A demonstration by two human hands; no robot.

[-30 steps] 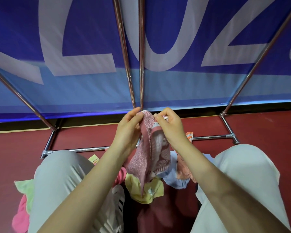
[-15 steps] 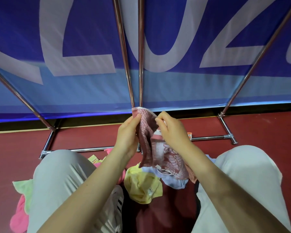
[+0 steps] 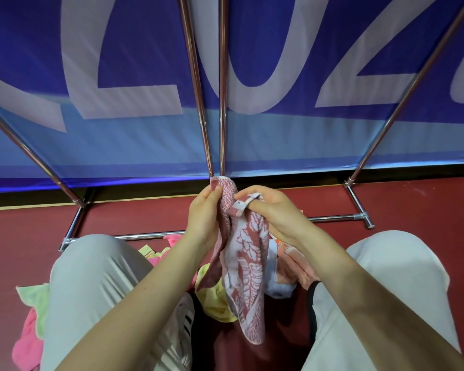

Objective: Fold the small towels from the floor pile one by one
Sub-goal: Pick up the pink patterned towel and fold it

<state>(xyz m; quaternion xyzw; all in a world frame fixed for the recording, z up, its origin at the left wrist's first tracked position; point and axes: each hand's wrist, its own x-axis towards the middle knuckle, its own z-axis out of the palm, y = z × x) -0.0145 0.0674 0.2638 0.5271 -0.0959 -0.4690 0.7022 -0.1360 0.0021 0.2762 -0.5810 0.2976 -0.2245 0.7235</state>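
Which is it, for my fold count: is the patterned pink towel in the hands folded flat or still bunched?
Bunched: the pink towel hangs crumpled from the left hand and right hand.

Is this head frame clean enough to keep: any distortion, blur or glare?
Head view: strong wide-angle bend, the metal poles fan outward; the banner lettering looks soft and streaked; thin glints run along the poles; the patterned towel and both hands, left hand and right hand, are sharp, evenly lit, without hard shadows.

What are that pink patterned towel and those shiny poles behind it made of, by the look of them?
Pink patterned towel: seemingly woven terry cotton, matte and limp, with a nubbly surface. Shiny poles: apparently polished or chromed metal tube, with bright mirror-like streaks along them.
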